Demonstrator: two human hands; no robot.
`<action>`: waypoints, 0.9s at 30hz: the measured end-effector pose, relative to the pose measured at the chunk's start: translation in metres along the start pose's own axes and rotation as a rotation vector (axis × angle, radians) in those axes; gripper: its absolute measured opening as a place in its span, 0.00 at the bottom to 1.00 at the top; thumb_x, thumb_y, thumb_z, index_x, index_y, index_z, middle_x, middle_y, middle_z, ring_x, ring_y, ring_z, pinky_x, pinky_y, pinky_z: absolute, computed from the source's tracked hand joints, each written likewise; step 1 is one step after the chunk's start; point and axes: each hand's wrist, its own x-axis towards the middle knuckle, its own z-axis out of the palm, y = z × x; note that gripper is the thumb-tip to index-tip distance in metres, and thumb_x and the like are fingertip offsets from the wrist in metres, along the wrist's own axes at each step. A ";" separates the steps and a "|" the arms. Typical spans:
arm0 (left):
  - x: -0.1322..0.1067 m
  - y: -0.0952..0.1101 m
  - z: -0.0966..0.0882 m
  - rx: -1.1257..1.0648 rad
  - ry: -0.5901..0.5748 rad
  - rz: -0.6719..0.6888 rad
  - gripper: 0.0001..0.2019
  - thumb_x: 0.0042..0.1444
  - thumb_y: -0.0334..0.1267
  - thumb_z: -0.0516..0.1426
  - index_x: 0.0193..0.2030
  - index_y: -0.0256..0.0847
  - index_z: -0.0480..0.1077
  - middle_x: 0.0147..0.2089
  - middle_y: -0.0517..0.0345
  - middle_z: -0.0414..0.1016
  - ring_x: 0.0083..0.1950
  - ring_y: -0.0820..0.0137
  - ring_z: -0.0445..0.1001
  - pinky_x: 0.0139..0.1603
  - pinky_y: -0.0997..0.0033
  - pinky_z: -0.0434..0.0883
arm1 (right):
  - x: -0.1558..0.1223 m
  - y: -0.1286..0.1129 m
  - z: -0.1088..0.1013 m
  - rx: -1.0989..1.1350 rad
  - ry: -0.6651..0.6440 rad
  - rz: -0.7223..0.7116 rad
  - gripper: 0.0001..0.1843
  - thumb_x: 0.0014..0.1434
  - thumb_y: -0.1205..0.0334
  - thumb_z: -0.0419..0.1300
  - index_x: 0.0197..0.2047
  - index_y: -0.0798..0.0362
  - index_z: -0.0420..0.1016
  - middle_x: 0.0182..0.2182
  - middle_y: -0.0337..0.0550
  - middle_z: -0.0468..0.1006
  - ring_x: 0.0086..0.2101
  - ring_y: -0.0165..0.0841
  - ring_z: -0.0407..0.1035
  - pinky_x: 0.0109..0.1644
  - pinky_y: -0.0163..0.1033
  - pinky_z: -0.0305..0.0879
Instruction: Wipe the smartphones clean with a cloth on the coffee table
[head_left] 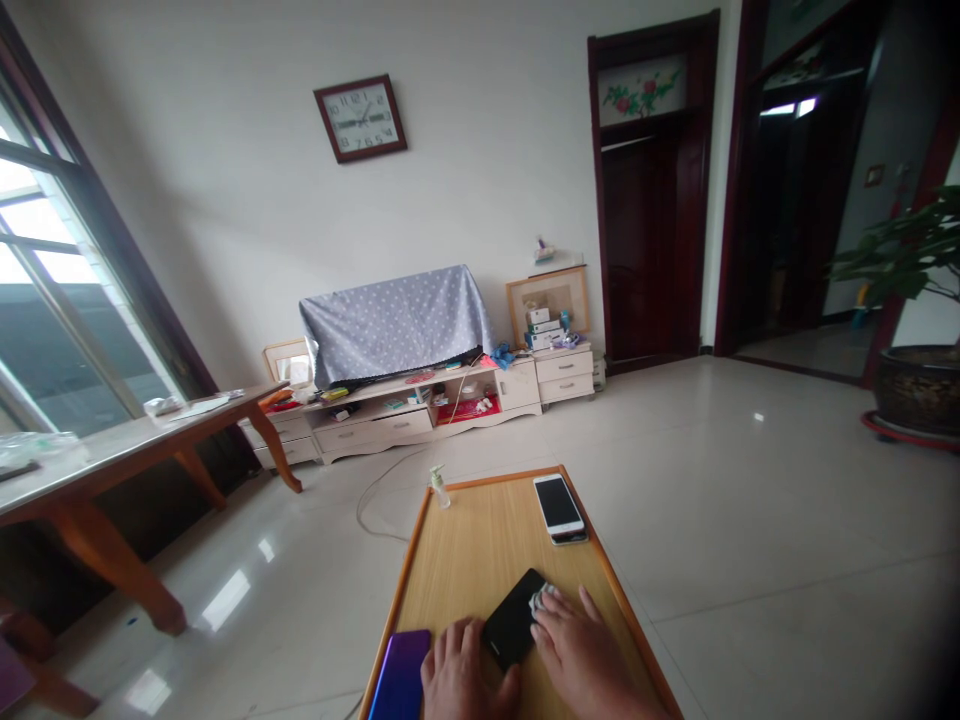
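Note:
A black phone [510, 622] lies face up on a small wooden table [480, 550]. My left hand [465, 668] rests on the phone's near left corner, fingers curled down against it. My right hand [581, 650] presses a small pale wad of cloth [541, 600] onto the phone's right side, fingers flat over it. A purple phone [401, 672] lies just left of my left hand. A white phone [559, 506] sits at the table's far right, and a small clear spray bottle [439, 487] stands at the far left corner.
A long wooden table [112, 460] stands at the left under the window. A low white cabinet [420, 410] with a cloth-covered screen lines the far wall. A cable lies across the tiled floor. A potted plant [915, 380] stands at the right, by dark doorways.

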 end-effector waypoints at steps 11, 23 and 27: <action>0.000 -0.001 -0.003 0.004 -0.028 0.001 0.31 0.51 0.53 0.54 0.62 0.50 0.64 0.66 0.56 0.65 0.67 0.60 0.59 0.66 0.60 0.52 | -0.009 -0.027 0.005 0.100 -0.154 -0.106 0.20 0.68 0.55 0.48 0.55 0.46 0.76 0.60 0.46 0.71 0.61 0.43 0.62 0.70 0.58 0.40; 0.001 -0.002 0.000 -0.011 0.000 -0.007 0.32 0.49 0.54 0.54 0.61 0.49 0.64 0.65 0.54 0.65 0.67 0.57 0.58 0.66 0.58 0.52 | -0.006 -0.019 0.007 0.034 -0.096 -0.044 0.23 0.68 0.54 0.48 0.60 0.48 0.72 0.62 0.49 0.68 0.63 0.44 0.59 0.70 0.57 0.44; 0.000 -0.002 -0.004 0.000 -0.055 0.015 0.32 0.49 0.53 0.54 0.63 0.49 0.63 0.67 0.54 0.63 0.67 0.58 0.58 0.66 0.59 0.52 | -0.009 -0.032 0.002 0.091 -0.213 -0.093 0.19 0.67 0.55 0.50 0.54 0.47 0.77 0.61 0.47 0.70 0.62 0.44 0.60 0.70 0.57 0.41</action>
